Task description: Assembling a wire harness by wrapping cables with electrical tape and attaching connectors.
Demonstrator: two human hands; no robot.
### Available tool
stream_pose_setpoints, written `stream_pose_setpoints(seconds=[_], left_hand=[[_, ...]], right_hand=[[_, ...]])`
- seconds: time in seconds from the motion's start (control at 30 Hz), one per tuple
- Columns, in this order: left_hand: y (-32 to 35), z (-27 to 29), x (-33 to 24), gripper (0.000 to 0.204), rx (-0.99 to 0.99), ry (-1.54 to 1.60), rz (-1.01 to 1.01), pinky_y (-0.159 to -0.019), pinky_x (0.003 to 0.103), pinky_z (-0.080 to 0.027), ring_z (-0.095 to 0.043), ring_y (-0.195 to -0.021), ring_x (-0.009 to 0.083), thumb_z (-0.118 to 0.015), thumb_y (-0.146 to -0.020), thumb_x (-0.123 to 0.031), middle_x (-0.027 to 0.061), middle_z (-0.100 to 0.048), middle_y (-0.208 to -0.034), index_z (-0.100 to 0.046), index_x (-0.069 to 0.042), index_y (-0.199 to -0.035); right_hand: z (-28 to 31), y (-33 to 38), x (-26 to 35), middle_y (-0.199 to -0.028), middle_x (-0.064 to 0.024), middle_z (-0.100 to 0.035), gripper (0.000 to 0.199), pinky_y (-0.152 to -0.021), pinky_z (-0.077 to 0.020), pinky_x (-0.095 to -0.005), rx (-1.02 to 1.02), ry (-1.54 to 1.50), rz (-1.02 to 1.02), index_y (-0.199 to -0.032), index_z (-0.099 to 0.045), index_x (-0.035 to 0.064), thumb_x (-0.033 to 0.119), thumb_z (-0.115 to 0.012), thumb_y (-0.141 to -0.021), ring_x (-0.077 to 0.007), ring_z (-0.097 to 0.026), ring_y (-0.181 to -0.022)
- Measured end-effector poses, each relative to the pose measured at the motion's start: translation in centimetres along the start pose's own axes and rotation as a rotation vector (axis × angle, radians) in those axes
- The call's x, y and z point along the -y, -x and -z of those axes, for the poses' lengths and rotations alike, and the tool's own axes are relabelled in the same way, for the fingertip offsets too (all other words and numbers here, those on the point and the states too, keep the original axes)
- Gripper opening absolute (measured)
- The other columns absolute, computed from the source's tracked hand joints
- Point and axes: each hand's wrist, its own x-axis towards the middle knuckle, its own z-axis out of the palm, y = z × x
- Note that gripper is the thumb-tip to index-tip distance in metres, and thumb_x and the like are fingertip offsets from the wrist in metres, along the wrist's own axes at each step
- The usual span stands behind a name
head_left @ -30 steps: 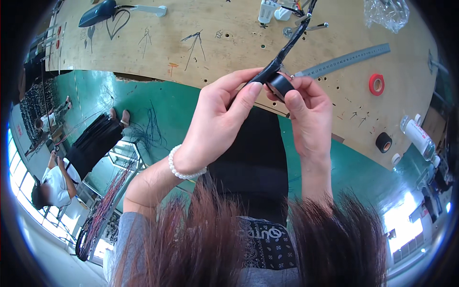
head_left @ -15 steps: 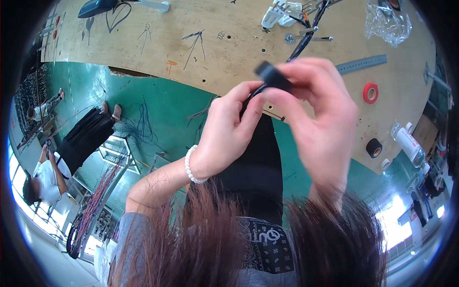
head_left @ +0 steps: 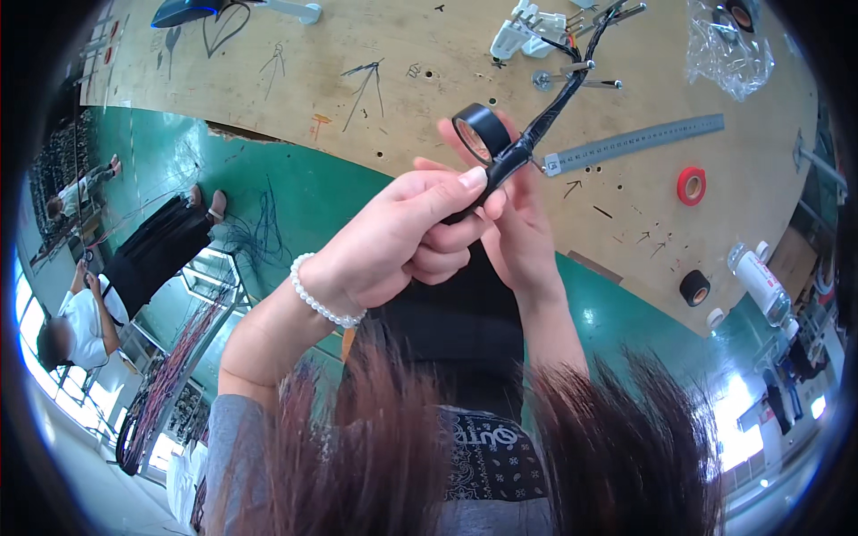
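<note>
A black-taped wire harness [head_left: 552, 109] runs down from metal pegs on the board to my left hand [head_left: 402, 214]. My left hand is closed around its lower end, thumb along the top. Against the harness, just beyond that thumb, is a roll of black tape [head_left: 491, 123] standing on edge. My right hand [head_left: 525, 237] is on the far side of the harness, its fingers behind and around the roll, which it appears to hold. The harness and the roll partly hide those fingers.
On the wooden board [head_left: 295, 98] lie a steel ruler [head_left: 639, 143], a red tape roll [head_left: 691, 186], another black tape roll [head_left: 694, 288] and a clear plastic bag [head_left: 728, 58]. White connector holders [head_left: 514, 36] stand by the pegs. A bottle [head_left: 760, 281] is at right; a person [head_left: 85, 326] stands at far left.
My right hand has swung left and down, behind the harness, and the tape roll now shows its open side. My left hand has shifted slightly left and turned, gripping the harness more fully.
</note>
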Motion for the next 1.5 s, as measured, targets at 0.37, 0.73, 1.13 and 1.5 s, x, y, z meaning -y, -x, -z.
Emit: stream_pose_setpoints(seconds=[0.37,0.73,1.13,1.5], left_hand=[[-1.1,-0.3,2.7,0.015,-0.566,-1.397,-0.622,-0.050,0.046,-0.042,-0.058,-0.058,0.0402,-0.055,-0.094,-0.016,0.0189,-0.058,-0.060,-0.055,-0.002,-0.092],[-1.8,1.2,0.5,0.056,-0.463,-0.918,-0.368,-0.045,0.030,-0.030,-0.031,-0.045,0.0130,-0.044,-0.102,-0.039,-0.0009,-0.042,-0.051,-0.055,-0.003,-0.061],[-0.1,-0.9,-2.1,0.048,-0.306,-0.690,-0.077,-0.043,0.020,-0.021,-0.027,-0.049,0.0016,-0.042,-0.103,-0.042,-0.0087,-0.034,-0.057,-0.048,-0.009,-0.069],[-0.3,-0.1,-0.7,0.042,-0.424,-1.049,-0.359,-0.054,0.027,-0.033,-0.034,-0.061,0.0085,-0.044,-0.104,-0.031,-0.0030,-0.040,-0.064,-0.050,-0.001,-0.076]], right_hand=[[-2.7,1.9,10.4,-0.083,-0.0032,-0.066,0.018,-0.057,-0.0440,-0.0211,0.198,1.035,0.279,-0.100,-0.068,-0.0074,0.006,-0.067,-0.088,-0.0065,-0.057,-0.067],[-1.1,4.6,5.8,-0.099,-0.0143,-0.066,0.047,-0.077,-0.0495,-0.0387,-0.279,1.193,0.048,-0.110,-0.063,0.0011,0.043,-0.044,-0.101,-0.0278,-0.065,-0.095],[-0.7,-1.2,-2.8,-0.127,-0.0122,-0.055,0.044,-0.105,-0.0400,-0.0387,0.075,-0.129,0.119,-0.119,-0.054,0.0042,0.040,-0.061,-0.094,-0.0234,-0.054,-0.119],[-2.0,1.2,1.7,-0.115,-0.0144,-0.062,0.033,-0.097,-0.0443,-0.0339,-0.068,-0.292,-0.125,-0.120,-0.052,-0.0021,0.007,-0.057,-0.089,-0.0203,-0.060,-0.108]])
